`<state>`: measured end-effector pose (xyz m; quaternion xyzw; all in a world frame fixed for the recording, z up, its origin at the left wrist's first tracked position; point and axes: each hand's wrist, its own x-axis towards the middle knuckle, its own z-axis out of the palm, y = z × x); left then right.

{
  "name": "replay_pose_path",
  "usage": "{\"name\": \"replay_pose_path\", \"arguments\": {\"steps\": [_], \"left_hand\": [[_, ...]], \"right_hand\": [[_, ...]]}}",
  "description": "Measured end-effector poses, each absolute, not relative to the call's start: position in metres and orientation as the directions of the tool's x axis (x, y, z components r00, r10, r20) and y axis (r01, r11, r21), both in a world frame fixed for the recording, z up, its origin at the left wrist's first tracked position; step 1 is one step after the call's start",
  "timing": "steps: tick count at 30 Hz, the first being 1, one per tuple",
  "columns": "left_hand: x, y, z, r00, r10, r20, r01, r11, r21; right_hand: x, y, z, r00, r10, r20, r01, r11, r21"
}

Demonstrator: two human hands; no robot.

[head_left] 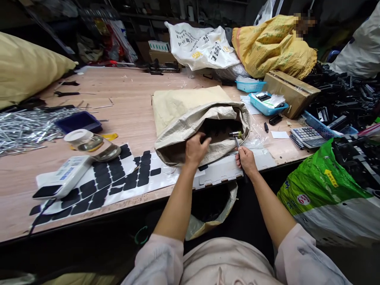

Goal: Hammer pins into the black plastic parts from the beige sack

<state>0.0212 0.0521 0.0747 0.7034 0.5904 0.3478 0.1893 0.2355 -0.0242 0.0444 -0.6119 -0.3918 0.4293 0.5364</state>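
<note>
- Right hand (247, 160): fingers wrapped round the handle of a hammer (236, 134), its head raised above the fist, in front of the right side of the sack's mouth.
- Left hand (196, 148): at the sack's mouth, fingers bent inward toward the dark inside, thumb held apart; I cannot tell whether it pinches anything.
- Sack (185, 107): beige, lying on the surface (127, 101) between and beyond the hands, its mouth gaping toward the person, its rim folded back.
- White board (218, 176): along the surface's near edge, partly beneath the sack.
- Left of the sack: sheets of black stickers (102, 176), with a white box (69, 174) and a lidded jar (92, 144) on or beside them.
- Farther left: a dark blue tray (78, 122), beside a heap of metal rods (26, 128).
- Right of the sack: a blue basket (270, 110) holding small items, a carton (292, 95) just beside it, and a calculator (308, 137) nearer the person.
- Near right: a green and white bag (311, 182), filled with black parts.
- Far side: a printed white bag (202, 47) touching a yellow sack (271, 45).
</note>
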Motion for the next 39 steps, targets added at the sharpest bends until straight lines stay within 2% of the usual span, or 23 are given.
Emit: {"name": "replay_pose_path", "arguments": {"steps": [2,5,8,14,16,18,21,24,27,39], "left_hand": [[0.022,0.02,0.07,0.187,0.935,0.3,0.716,-0.339,0.61],[0.025,-0.009,0.055,0.328,0.912,0.246,0.706,-0.41,0.577],[0.025,-0.012,0.04,0.319,0.93,0.185,0.684,-0.36,0.634],[0.022,-0.004,0.035,0.318,0.929,0.19,0.626,-0.356,0.693],[0.022,-0.004,0.035,0.317,0.93,0.184,0.623,-0.351,0.699],[0.023,-0.005,0.035,0.319,0.932,0.173,0.62,-0.343,0.706],[0.023,-0.006,0.036,0.309,0.939,0.152,0.622,-0.32,0.715],[0.024,-0.006,0.037,0.296,0.944,0.146,0.626,-0.307,0.717],[0.025,-0.005,0.037,0.298,0.943,0.149,0.623,-0.31,0.718],[0.024,-0.005,0.036,0.299,0.943,0.15,0.624,-0.312,0.717]], "right_hand": [[0.236,-0.025,0.045,0.322,0.941,-0.104,0.018,-0.116,-0.993],[0.236,-0.025,0.046,0.323,0.941,-0.098,0.026,-0.112,-0.993],[0.236,-0.025,0.048,0.327,0.942,-0.078,0.034,-0.095,-0.995],[0.232,-0.054,0.048,0.364,0.931,-0.006,0.067,-0.032,-0.997],[0.231,-0.074,0.047,0.323,0.946,0.012,0.15,-0.038,-0.988],[0.23,-0.094,0.047,0.259,0.964,0.054,0.301,-0.028,-0.953],[0.227,-0.113,0.051,0.189,0.97,0.152,0.543,0.026,-0.839],[0.223,-0.118,0.057,0.145,0.958,0.246,0.652,0.095,-0.753],[0.221,-0.117,0.057,0.13,0.947,0.293,0.678,0.131,-0.723],[0.212,-0.118,0.056,0.066,0.969,0.239,0.651,0.139,-0.746]]}}
